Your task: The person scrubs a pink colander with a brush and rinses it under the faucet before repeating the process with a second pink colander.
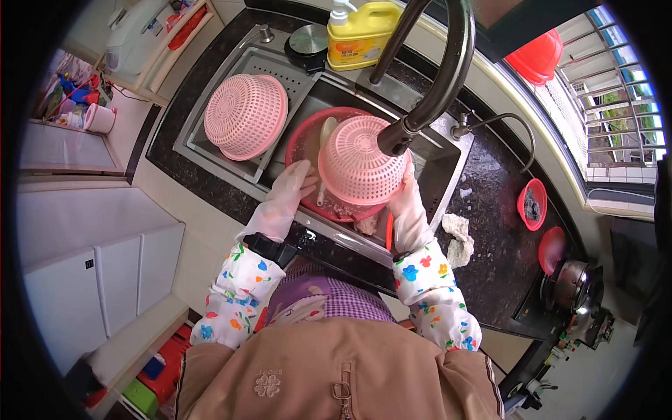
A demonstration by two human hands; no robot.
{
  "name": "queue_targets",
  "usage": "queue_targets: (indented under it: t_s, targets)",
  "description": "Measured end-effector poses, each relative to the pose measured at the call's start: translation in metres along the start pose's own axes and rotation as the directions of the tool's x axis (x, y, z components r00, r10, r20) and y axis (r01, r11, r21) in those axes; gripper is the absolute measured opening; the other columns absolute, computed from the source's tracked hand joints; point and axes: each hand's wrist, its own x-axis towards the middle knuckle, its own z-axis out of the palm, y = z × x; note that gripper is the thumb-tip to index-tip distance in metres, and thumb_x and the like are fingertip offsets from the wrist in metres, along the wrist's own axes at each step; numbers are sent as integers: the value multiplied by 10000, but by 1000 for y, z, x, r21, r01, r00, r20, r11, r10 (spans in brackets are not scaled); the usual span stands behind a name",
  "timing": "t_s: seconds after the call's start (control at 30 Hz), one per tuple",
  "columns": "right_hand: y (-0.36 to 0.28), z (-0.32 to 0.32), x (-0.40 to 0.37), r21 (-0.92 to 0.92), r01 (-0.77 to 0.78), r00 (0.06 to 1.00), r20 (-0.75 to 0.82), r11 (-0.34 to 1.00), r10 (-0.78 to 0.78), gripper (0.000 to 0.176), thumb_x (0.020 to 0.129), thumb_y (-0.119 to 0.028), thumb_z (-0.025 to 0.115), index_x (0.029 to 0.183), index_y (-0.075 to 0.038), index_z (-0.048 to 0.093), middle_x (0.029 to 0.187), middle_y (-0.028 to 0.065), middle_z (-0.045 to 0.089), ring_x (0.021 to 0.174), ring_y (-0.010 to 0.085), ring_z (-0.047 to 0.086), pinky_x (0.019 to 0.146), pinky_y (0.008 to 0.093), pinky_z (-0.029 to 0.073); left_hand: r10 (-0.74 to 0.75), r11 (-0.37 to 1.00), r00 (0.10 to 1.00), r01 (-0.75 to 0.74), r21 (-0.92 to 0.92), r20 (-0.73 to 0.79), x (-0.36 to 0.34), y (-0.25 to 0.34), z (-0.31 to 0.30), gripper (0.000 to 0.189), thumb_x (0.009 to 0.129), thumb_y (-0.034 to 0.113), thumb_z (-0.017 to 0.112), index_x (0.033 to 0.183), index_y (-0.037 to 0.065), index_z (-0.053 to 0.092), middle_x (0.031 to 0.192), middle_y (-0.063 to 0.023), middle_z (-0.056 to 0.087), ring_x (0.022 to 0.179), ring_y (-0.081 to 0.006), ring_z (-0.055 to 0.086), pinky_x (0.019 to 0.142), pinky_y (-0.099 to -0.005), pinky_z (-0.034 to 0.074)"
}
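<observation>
A pink plastic colander (360,150) is upside down over the red basin (299,143) in the sink. My right hand (408,206), in a translucent glove, grips its right rim. My left hand (290,187), gloved too, is at the basin's left edge with fingers stretched out, near the colander but apart from it. A pale spoon (328,129) shows in the basin beside the colander; the rest of the basin's contents are mostly hidden. Another pink colander (245,115) rests upside down on the drainboard at left.
The dark faucet (458,70) arches over the held colander. Behind the sink stands a yellow detergent jug (362,38). Crumpled pale cloths (458,238) lie on the right counter, with a small red bowl (532,204) and a pot (575,280) farther right.
</observation>
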Motion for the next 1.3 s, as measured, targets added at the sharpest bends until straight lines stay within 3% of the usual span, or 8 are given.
queue_targets:
  t_s: [0.1,0.37,0.53,0.7,0.77,0.83,0.93,1.3]
  targets:
    - [0,11,1,36,-34,999,43,999,32,419,1035,-296,299,1411,-137,389,1408,46,458,1265,240,458,1078,407,362,-41,988,929,93,-126,367,-18,22,8,514,951,371,543,1302,5,459,1192,-103,576,1103,-210,571,968,-368,444]
    - [-37,35,16,-224,220,851,520,949,-75,426,1031,-213,330,1448,-140,282,1470,61,348,1299,224,410,1070,390,372,56,985,955,-6,-170,292,4,23,29,452,958,267,556,1315,8,457,1188,-99,578,1048,-193,600,911,-331,503]
    - [-64,2,84,-456,-118,992,-13,882,126,273,993,-299,454,943,-85,617,801,27,664,648,165,632,603,313,550,132,989,924,-99,-108,359,37,39,47,475,944,284,577,1314,18,444,1180,-99,577,1076,-188,584,935,-346,477]
    - [-90,10,78,-695,-34,999,-22,718,26,318,973,-336,520,964,-39,631,763,19,660,603,132,628,521,255,492,1,995,942,31,-90,337,53,36,49,461,947,239,560,1304,-29,449,1184,-126,588,1101,-243,586,937,-356,492]
    - [-102,13,80,-912,173,964,81,371,-252,267,942,-319,574,1001,-64,630,753,58,668,622,195,628,566,322,485,33,999,944,-26,-28,328,39,49,44,451,948,236,559,1302,-24,460,1183,-115,592,1100,-229,584,937,-351,489]
    - [-122,7,103,-831,386,626,555,-401,-549,228,880,-250,639,1048,-97,628,817,134,662,659,311,621,620,408,492,79,994,948,-96,42,308,27,63,35,441,949,233,558,1300,-19,472,1182,-105,596,1098,-214,582,936,-345,487]
    - [-149,55,100,-629,293,679,667,-720,-306,430,799,-242,684,1195,-111,580,928,162,626,835,341,625,732,415,496,168,956,952,-220,193,255,1,77,20,333,947,154,562,1246,8,546,1130,-46,622,983,-141,604,880,-312,501]
    - [-145,44,155,-687,372,837,539,-624,-94,278,842,-222,652,1031,-29,586,778,219,649,774,386,652,686,441,506,386,880,908,-415,-232,-160,-15,96,-79,310,966,140,520,1240,-7,517,1112,-117,634,939,-217,659,845,-348,558]
